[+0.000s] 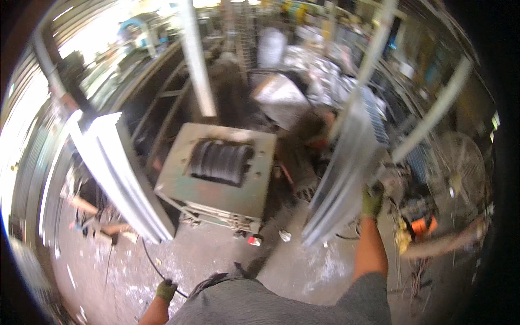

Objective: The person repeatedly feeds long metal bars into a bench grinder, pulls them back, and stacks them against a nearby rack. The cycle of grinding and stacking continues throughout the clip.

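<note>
My left hand (166,291), in a green work glove, hangs low beside my body. A thin black cable (154,266) passes right at it; whether the fingers hold it I cannot tell. My right hand (372,201), gloved too, is stretched forward at the right edge of a leaning stack of long grey metal profiles (338,179). Something dark shows at its fingertips, but blur hides the grip. Between my arms, farther off, stands a worn greenish metal machine (227,196) with a dark ribbed roller (221,162) set in its top.
Another stack of bright metal profiles (122,173) leans at the left. Pale posts (197,65) rise beyond the machine. On the right are a large round fan (460,162) and an orange object (423,225). White sacks (309,65) are piled at the back. Scraps litter the concrete floor (216,252).
</note>
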The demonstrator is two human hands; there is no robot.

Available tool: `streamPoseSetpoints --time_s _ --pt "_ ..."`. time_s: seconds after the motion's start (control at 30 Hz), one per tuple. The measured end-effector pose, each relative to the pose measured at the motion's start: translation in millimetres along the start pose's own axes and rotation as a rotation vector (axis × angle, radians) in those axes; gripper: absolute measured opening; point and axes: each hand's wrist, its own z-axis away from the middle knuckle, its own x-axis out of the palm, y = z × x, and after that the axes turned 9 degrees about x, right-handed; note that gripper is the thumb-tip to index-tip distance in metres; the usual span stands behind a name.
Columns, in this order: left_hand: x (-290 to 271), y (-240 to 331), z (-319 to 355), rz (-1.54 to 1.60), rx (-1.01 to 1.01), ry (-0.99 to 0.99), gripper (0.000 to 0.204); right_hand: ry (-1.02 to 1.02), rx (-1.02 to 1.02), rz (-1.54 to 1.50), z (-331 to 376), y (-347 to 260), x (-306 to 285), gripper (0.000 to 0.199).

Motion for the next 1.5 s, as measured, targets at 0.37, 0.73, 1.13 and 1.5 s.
streamPoseSetpoints --time_s 0.37,0.73,1.13,1.5 --pt "43 97 9 0.137 0.468 -0.118 0.074 -0.208 -0.104 -0.325 89 -181 -145 0.069" --pt "13 23 61 -0.07 0.902 0.097 0.096 -0.492 0.333 -0.93 231 -373 -100 0.067" --pt "-74 -2 162 -0.123 0.764 0.489 0.035 -1.288 0.684 -0.823 480 -386 56 0.087" --pt "-66 -132 282 -0.007 -0.064 -0.229 0.051 -1.34 0.988 -0.664 508 -356 164 0.087"
